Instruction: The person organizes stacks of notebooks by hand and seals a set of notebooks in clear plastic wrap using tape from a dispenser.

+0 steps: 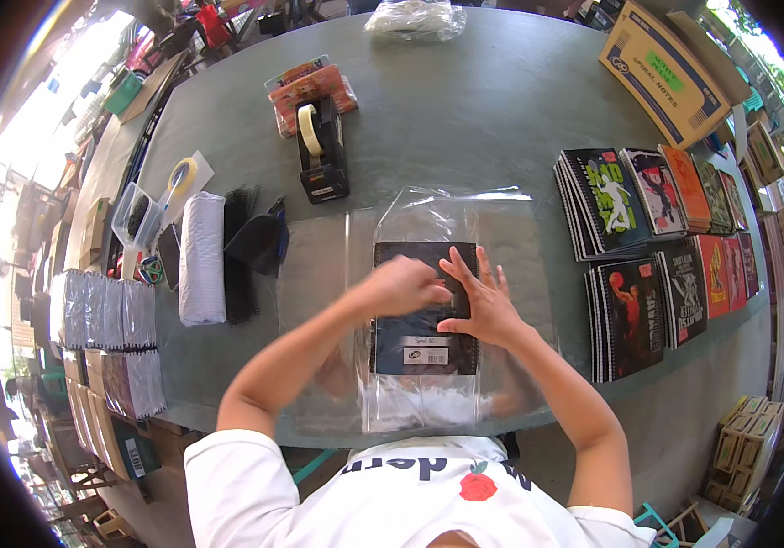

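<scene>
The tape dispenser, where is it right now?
In the head view, the black tape dispenser stands on the table, left of centre, beside an orange packet.

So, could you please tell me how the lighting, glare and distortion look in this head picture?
In the head view, daylight blows out the upper left edge; the clear plastic bag shows pale glare; the fisheye bends the table edges toward a dark rim; the left hand looks slightly motion-blurred, the right hand sharper.
</scene>
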`<state>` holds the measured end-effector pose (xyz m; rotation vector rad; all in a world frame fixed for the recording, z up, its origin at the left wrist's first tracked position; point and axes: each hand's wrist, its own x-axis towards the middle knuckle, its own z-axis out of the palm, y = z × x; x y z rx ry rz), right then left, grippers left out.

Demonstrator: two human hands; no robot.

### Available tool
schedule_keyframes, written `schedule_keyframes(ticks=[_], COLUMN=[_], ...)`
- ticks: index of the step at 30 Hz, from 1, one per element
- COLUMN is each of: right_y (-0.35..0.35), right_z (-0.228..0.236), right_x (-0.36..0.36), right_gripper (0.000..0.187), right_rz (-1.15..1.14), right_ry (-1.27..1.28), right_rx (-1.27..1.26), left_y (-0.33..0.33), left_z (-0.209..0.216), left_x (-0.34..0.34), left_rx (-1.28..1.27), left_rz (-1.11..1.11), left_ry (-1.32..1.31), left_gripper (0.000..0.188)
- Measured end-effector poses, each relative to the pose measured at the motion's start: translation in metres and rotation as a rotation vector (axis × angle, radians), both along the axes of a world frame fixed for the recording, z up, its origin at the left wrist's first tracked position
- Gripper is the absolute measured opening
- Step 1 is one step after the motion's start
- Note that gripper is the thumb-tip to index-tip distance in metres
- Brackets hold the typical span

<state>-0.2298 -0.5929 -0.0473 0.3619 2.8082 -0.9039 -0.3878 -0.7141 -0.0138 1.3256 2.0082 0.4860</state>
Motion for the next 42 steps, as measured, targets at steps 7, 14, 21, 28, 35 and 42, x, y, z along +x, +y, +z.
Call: schedule_keyframes(ticks=[7,14,21,28,35,42], right_y=[-0.001,-0.016,-0.04,-0.026,-0.014,-0.043], right_z=[-0.01,-0.045,0.036,0.036,0.039,0.13], right_x=[0.009,0.027,0.039,0.055,0.059,0.086], right_gripper=[0.111,0.083,0.088,0.079,0.088,0.06], right_rz=[-0.031,-0.606,-0.513,-0.004,0.07,0.161], right_ry=[0.057,0.165,0.687,0.631,0.523,0.953], right_rx=[0.051,-1.059,-1.074,-1.026,-0.96,0.284], left_y=[0.015,-0.065,-0.08,-0.117,-0.126,-0.129], left_z=[-0.007,-0.073,0.012,-0.005,0.033,0.135], left_x=[0.017,0.031,0.068,0.04,0.05,0.112], left_rx=[-0.1,0.161,1.027,0.779,0.723,0.703], left_rz=[0.182,0.819,0.827,0.051,0.243,-0.289], left_ry=[0.366,0.084,-0.87,-0.798,-0.386,0.831], left_gripper=[0.061,0.079,0.093,0.091,0.104,0.056])
